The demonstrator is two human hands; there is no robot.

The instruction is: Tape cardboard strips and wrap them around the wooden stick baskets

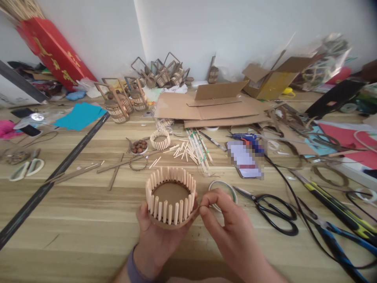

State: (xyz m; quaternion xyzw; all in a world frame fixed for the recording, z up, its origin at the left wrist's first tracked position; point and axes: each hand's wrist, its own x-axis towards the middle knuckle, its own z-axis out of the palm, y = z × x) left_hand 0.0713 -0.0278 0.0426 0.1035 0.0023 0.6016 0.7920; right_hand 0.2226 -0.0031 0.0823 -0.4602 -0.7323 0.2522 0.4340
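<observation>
My left hand (160,241) holds a small round basket (171,214) from below, its fingers wrapped round the base. Short wooden sticks stand upright in a ring round its brown cardboard floor (171,192), and a brown strip runs along the lower outside. At the basket's right side, my right hand (228,220) pinches the strip's end (196,211) between thumb and forefinger. Just behind the right hand lies a roll of tape (223,184), partly covered by it. Black-handled scissors (272,212) lie to its right.
Loose sticks (185,152), a smaller stick ring (160,139) and a bowl of brown balls (139,147) lie beyond the basket. A phone (244,159), glue gun (247,138), cutter (335,208) and pliers (326,228) lie right. Cardboard sheets (176,106) and finished baskets (118,110) stand behind.
</observation>
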